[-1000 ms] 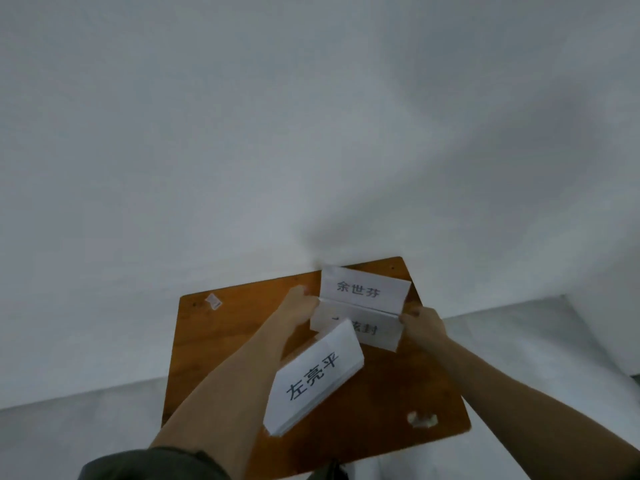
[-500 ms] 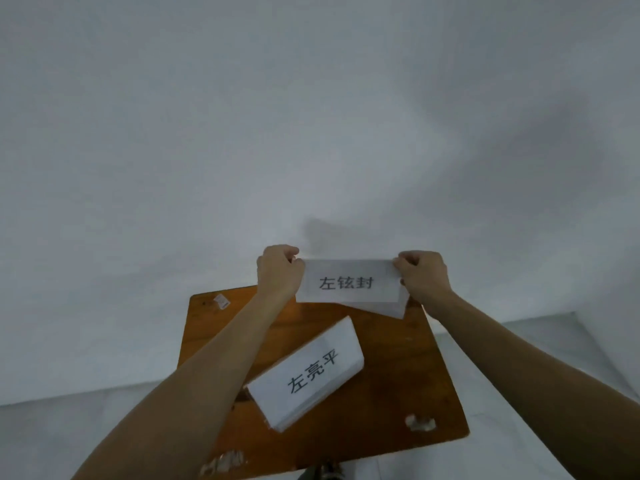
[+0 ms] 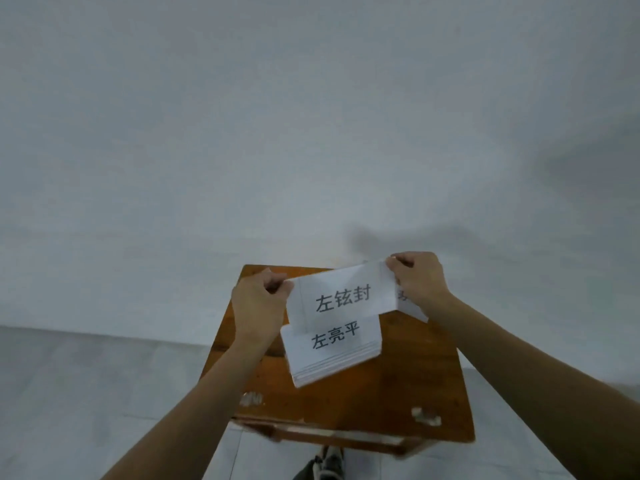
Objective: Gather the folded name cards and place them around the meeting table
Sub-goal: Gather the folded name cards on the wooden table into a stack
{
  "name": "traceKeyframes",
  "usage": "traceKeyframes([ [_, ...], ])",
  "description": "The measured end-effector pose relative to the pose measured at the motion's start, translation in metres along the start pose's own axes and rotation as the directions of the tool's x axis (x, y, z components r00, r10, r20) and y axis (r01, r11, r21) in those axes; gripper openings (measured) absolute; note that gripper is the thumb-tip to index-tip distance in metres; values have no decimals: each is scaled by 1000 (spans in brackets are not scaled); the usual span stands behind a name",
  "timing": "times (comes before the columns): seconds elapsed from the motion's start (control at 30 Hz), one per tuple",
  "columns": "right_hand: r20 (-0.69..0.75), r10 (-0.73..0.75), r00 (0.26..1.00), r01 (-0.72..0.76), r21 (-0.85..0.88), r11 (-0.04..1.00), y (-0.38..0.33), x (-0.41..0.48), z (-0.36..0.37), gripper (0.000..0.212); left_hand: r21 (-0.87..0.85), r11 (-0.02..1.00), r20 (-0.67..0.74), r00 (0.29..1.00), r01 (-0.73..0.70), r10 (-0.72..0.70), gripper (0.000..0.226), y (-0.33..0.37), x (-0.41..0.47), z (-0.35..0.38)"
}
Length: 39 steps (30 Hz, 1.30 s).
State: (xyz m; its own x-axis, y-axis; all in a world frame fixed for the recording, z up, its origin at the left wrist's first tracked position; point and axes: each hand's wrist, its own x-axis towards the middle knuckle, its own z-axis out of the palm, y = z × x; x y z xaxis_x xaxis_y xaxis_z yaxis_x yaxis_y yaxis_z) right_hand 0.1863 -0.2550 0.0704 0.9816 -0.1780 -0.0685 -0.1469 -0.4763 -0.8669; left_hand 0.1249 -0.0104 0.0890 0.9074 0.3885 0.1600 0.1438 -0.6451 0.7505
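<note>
I hold a white folded name card (image 3: 341,297) printed 左铉封 above a small wooden table (image 3: 422,372). My left hand (image 3: 258,304) pinches its left end and my right hand (image 3: 420,280) pinches its right end. Behind the right end, part of another white card (image 3: 410,306) shows under my right hand. Just below the held card lies a stack of folded name cards (image 3: 334,351) on the table, its top card reading 左亮平. The held card's lower edge overlaps the stack's upper edge.
The table stands against a plain white wall (image 3: 311,133) on a pale tiled floor (image 3: 86,393). Bits of torn tape (image 3: 426,415) stick to the tabletop near its front edge. A shoe (image 3: 329,460) shows below the table.
Both hands lifted the 左铉封 card off the table a second ago and have now brought it down and nearer, right above the 左亮平 stack. The view has shifted, so the table appears larger.
</note>
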Motion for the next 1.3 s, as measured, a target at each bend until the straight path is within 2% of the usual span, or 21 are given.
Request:
traceKeyframes([
  [0.13, 129, 38, 991, -17, -161, 987, 19, -12, 20, 26, 112, 992, 14, 998, 59, -61, 21, -28, -24, 7],
  [0.37, 269, 100, 958, -32, -246, 969, 40, -13, 40, 38, 109, 982, 71, 985, 151, -160, 19, -64, -38, 21],
  [0.47, 305, 110, 946, -28, -261, 965, 45, -9, 43, 37, 129, 982, 80, 986, 136, -147, 17, -66, -34, 25],
  [0.57, 343, 99, 934, -2, -273, 962, 45, -7, 40, 38, 183, 976, 170, 975, 113, -145, 13, -69, -25, 28],
  [0.63, 336, 95, 937, 2, -277, 961, 49, -3, 35, 38, 232, 967, 234, 960, 102, -157, 18, -68, -15, 30],
  [0.73, 211, 148, 966, -91, -255, 962, 62, 11, 21, 38, 237, 970, 276, 954, 51, -117, 33, -55, 10, 43],
  [0.8, 133, 198, 971, -158, -267, 951, 73, 23, 11, 38, 202, 979, 324, 943, 14, -80, 34, -40, 29, 57],
  [0.9, 34, 286, 958, -264, -294, 919, 87, 38, -3, 42, 158, 987, 427, 902, -2, -67, 34, -21, 58, 91],
  [1.03, -50, 425, 904, -422, -266, 866, 109, 52, -12, 48, 166, 981, 577, 796, 104, -182, 44, -7, 88, 142],
  [1.13, -66, 533, 844, -534, -204, 820, 122, 63, -15, 47, 186, 963, 657, 704, 195, -269, 51, -5, 108, 180],
  [1.3, -28, 621, 783, -621, -96, 778, 140, 81, -13, 62, 168, 963, 758, 597, 213, -264, 64, -2, 130, 229],
])
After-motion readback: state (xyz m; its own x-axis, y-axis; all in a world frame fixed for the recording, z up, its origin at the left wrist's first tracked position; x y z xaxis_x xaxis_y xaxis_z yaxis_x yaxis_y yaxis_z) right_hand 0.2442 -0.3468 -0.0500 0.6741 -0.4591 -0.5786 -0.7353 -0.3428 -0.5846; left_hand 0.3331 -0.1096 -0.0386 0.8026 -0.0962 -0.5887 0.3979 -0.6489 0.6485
